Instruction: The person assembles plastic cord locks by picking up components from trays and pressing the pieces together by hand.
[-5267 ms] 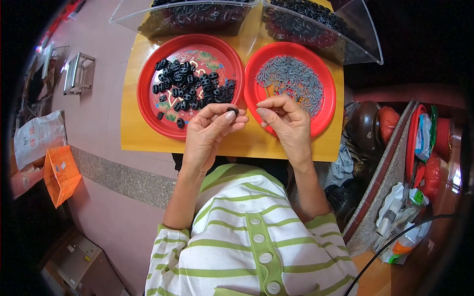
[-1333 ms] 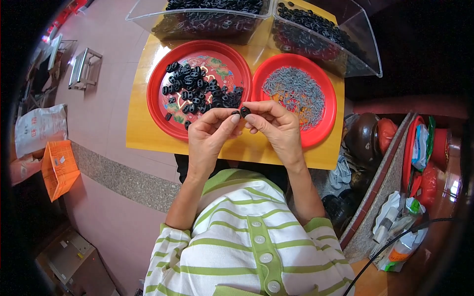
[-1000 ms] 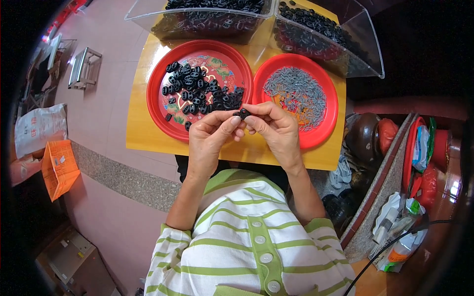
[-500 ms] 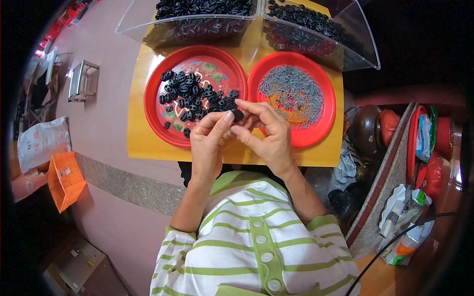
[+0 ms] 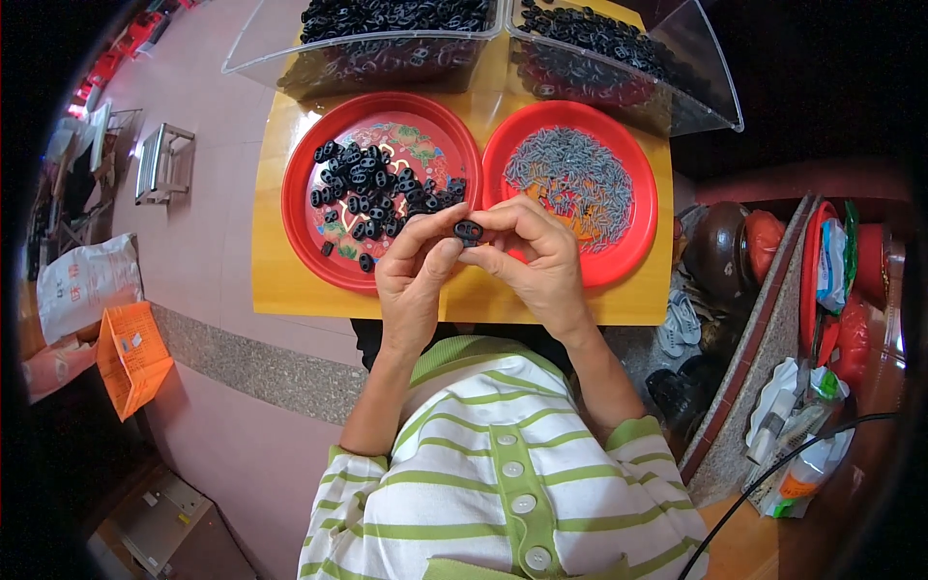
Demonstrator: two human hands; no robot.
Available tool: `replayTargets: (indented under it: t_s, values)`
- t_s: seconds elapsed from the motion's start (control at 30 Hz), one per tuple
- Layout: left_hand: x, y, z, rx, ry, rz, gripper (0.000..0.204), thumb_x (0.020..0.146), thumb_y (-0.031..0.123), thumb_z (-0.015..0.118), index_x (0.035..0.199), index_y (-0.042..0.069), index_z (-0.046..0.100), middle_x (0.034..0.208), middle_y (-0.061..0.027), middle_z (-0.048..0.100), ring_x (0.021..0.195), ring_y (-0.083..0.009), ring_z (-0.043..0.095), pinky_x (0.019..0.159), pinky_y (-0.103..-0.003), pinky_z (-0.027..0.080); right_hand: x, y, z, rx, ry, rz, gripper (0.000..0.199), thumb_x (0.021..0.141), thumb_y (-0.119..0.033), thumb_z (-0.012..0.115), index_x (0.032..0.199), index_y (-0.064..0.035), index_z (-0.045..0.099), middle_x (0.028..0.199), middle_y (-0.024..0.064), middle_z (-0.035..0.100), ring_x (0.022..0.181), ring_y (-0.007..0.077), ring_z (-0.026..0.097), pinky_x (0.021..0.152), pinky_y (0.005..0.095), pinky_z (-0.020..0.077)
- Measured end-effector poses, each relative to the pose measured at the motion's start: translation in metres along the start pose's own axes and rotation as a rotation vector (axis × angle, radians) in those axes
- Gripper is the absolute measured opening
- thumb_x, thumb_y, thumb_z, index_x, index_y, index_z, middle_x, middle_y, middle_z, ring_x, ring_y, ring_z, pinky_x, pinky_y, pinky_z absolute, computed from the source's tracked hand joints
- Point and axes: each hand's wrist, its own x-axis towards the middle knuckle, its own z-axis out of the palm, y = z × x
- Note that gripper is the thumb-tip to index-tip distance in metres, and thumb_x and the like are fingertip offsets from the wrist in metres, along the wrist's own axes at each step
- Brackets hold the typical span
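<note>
Yellow table (image 5: 358, 303): it is holding up two round red plates side by side, with two clear boxes of black bits standing at the far edge
Left plate (image 5: 293, 227): a heap of black bits (image 5: 362, 179) is lying in it, mostly toward the middle and the right
Right plate (image 5: 649, 193): lots of tiny grey sticks (image 5: 580, 164) are lying in it
Left hand (image 5: 411, 275): its thumb and pointing finger are pinching at the left side of one black piece (image 5: 468, 230)
Right hand (image 5: 535, 263): its thumb and pointing finger are pinching the same piece from the right, so both hands are coming together at the tips
Black piece place: it is sitting up between the fingertips, just past the near rim of the left plate, not resting on the table
Black piece pointing: its long way is running left to right, and its face with two holes is looking up; I cannot tell one end from the other
Good pinching: keeping both thumbs low, pressing gently and evenly, and leaving the holes uncovered should be helping the piece stay straight and not slip
</note>
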Motion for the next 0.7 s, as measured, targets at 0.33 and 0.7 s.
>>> replayTargets:
  t_s: [0.33,0.7]
  values:
    - [0.000,-0.015,-0.007,0.131,-0.067,0.251,0.016,0.083,-0.004,0.060,0.099,-0.002,0.062,0.094,-0.0074,0.057,0.086,-0.0099,0.053,0.074,-0.020,0.043,-0.009,0.002,0.002,0.284,-0.037,0.096,0.017,0.079,-0.005,0.069,0.093,-0.0002,0.061,0.086,0.0018,0.057,0.076,0.0059,0.053,0.064,0.0200,0.0447]
    - [0.034,-0.002,-0.018,0.463,0.016,0.177,0.026,0.088,0.005,0.055,0.115,0.004,0.058,0.097,-0.0058,0.057,0.085,-0.0123,0.054,0.075,-0.025,0.044,0.045,-0.006,-0.027,-0.067,0.078,0.090,0.018,0.081,-0.006,0.066,0.098,-0.0002,0.062,0.087,0.0049,0.062,0.078,0.0106,0.059,0.068,0.0240,0.0487]
